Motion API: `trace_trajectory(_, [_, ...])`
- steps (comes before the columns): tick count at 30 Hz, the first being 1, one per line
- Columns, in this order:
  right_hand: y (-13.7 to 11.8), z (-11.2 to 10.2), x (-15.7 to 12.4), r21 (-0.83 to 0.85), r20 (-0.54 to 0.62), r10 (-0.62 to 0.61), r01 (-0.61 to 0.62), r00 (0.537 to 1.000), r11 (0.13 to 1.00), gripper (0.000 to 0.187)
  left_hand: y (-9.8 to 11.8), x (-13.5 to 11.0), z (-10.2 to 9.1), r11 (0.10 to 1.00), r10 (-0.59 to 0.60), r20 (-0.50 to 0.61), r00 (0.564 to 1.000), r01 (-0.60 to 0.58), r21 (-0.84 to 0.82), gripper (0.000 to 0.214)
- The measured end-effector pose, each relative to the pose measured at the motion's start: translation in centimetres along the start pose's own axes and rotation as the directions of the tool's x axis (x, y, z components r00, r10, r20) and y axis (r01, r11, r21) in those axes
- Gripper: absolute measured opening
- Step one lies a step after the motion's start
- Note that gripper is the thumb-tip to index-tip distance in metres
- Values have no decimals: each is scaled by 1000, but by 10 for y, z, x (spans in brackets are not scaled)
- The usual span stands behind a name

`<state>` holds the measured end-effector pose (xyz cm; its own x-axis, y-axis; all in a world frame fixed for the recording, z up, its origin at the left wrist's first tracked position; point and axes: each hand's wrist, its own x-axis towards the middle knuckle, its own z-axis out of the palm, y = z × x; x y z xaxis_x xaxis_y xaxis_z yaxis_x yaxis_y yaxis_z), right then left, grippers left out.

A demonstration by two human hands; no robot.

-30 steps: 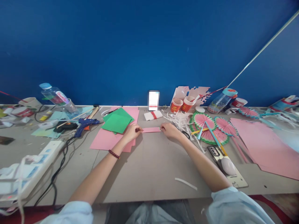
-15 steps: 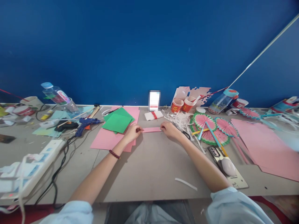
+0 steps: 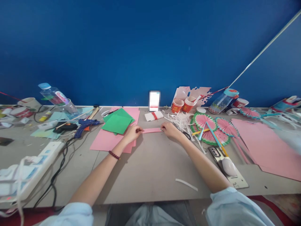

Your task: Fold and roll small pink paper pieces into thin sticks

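With our left hand (image 3: pixel 133 133) and right hand (image 3: pixel 171 131) we pinch the strip (image 3: pixel 152 130) — one grip per end — probably to keep it straight.

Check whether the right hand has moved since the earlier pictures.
No, not noticeably: against the white packet lying beyond it, the right hand keeps its place at the right end of the pink strip.

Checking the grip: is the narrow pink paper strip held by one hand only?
No, the left hand and right hand hold opposite ends of the pink strip.
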<state>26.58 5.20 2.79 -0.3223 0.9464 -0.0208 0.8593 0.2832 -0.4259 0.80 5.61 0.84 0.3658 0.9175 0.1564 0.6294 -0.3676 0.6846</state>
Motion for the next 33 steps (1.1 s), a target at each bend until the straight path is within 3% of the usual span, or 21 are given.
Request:
trace_trajectory(14, [-2, 0, -4, -11, -20, 0, -1, 1000, 1000, 21, 3, -2, 3, 999, 34, -35, 999, -33, 28, 14])
trace_trajectory(21, [-5, 3, -10, -48, -56, -31, 28, 998, 998, 18, -1, -4, 4, 990, 131, -39, 991, -129, 52, 14])
trace_trajectory(28, [-8, 7, -16, -102, -99, -70, 60, 993, 993, 17, 5, -12, 7, 916, 277, 2, 961, -264, 302, 25])
trace_trajectory(33, [-15, 8, -18, -242, -79, -87, 66, 993, 968, 19, 13, -18, 8, 832, 302, 51, 952, -289, 474, 24])
